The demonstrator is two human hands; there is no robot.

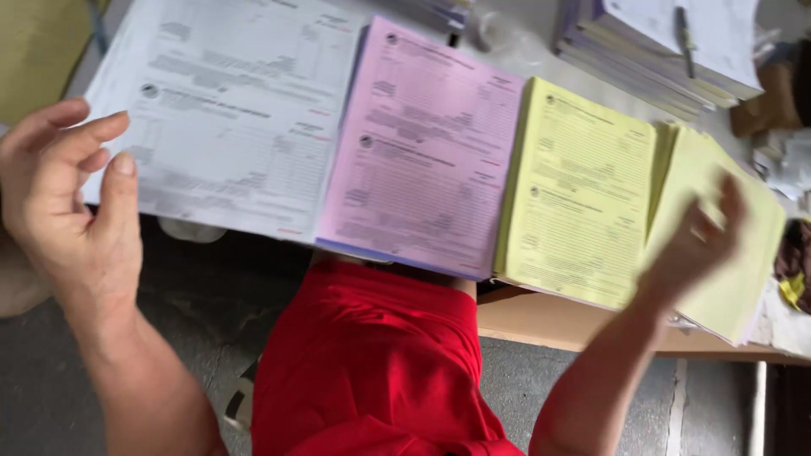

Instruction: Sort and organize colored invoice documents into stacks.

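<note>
Head view
Left grip: the left hand point(66, 198) was held open, fingers loosely curled, with nothing clasped in it.
Right grip: the right hand point(694, 245) was blurred; the fingers were spread over paper, and whether a sheet was pinched could not be told.
Left hand position: it was raised at the left edge of the white stack point(228, 110), just beside it; contact could not be confirmed.
Right hand position: it was laid against the loose yellow sheets point(735, 253), at the right end of the row.
White stack: printed forms were lying flat, overhanging the near table edge.
Pink stack point(422, 152): it was placed just right of the white stack, its left edge over the white paper.
Yellow stack point(583, 203): it was placed just right of the pink stack, touching the loose yellow sheets.
Table point(549, 325): a wooden edge was shown below the yellow paper.
Far stack point(650, 59): bundled pads were seen at the back right, with a pen point(684, 38) lying on top.
Red garment point(372, 363): it was seen below the pink stack, between the forearms.
</note>
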